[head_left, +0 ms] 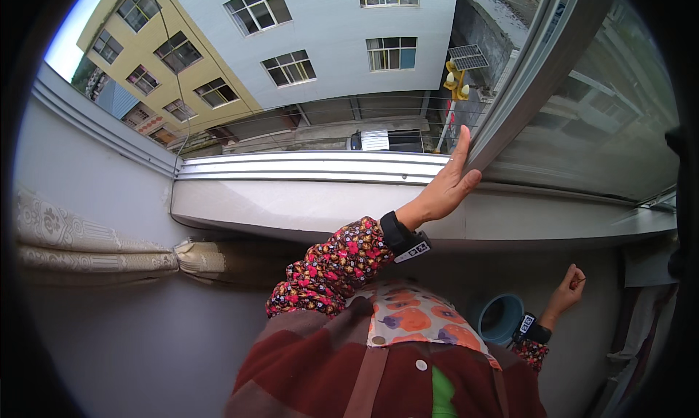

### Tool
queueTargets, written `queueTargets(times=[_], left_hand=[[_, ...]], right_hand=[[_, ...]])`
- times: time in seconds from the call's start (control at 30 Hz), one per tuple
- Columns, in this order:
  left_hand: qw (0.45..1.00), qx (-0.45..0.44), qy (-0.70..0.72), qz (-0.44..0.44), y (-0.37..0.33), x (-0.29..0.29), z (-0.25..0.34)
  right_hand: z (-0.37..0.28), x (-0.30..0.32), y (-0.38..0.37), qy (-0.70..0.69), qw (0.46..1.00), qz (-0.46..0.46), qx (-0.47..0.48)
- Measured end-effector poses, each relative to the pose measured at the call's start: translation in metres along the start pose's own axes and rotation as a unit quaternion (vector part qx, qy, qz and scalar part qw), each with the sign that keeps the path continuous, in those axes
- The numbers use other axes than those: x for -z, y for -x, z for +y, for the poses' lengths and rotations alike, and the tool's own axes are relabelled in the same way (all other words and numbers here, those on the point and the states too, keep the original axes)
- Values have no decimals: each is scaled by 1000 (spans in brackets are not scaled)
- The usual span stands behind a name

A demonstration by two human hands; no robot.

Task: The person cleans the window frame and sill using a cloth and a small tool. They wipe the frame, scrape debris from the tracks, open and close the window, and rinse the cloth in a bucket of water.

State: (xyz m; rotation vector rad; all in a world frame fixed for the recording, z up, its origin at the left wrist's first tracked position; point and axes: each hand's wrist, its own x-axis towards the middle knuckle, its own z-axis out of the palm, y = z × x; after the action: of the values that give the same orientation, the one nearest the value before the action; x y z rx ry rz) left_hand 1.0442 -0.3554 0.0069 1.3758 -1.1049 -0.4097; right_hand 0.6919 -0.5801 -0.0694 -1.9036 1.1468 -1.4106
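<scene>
Closest, along the bottom of the frame, are a dark red garment [306,374] and a fruit-printed bib [415,320]. At the lower right, a blue bucket [515,309] sits beside the right forearm. Just beyond it, the right hand [568,290] is raised with its fingers bunched; I cannot tell whether that grip pinches anything. Right of centre, over the pale windowsill [291,207], the left hand [444,191] is spread flat, fingers stretched and gripping nothing. It lies at the lower end of the upright window frame [546,68], apparently against it. That frame edges the glass pane [582,127] at the upper right; left of it, the metal track [306,167] runs beside an unglazed gap.

If the frame slid along the track, the outstretched fingers could be nipped at its edge. Leaning too far over the sill could cost the person their balance, and anything loose in the right fingers could drop if they slackened. Past the gap, the drop looks considerable: a parked vehicle [386,140] lies far below, with buildings [320,46] behind.
</scene>
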Motion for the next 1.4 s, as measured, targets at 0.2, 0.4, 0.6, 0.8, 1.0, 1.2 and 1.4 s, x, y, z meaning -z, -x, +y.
queueTargets(times=[0.2, 0.4, 0.6, 0.8, 1.0, 1.2, 1.4], left_hand=[[966, -9, -248, 72, 58, 111, 16], [733, 102, -608, 288, 191, 291, 29], [574, 352, -671, 310, 284, 402, 10], [543, 389, -694, 267, 281, 439, 13], [547, 440, -680, 210, 274, 452, 13], [550, 472, -675, 137, 255, 446, 13], [637, 390, -657, 100, 242, 405, 20]], right_hand=[[-51, -49, 33, -4, 976, -189, 110], [-99, -84, 104, -3, 945, -249, 213], [-133, -150, 141, 16, 959, -208, 192], [-153, -150, 139, 43, 992, -89, 84], [-160, -155, 142, 100, 970, -135, 175], [-169, -171, 131, 24, 962, -194, 193], [-175, -190, 138, 13, 946, -206, 251]])
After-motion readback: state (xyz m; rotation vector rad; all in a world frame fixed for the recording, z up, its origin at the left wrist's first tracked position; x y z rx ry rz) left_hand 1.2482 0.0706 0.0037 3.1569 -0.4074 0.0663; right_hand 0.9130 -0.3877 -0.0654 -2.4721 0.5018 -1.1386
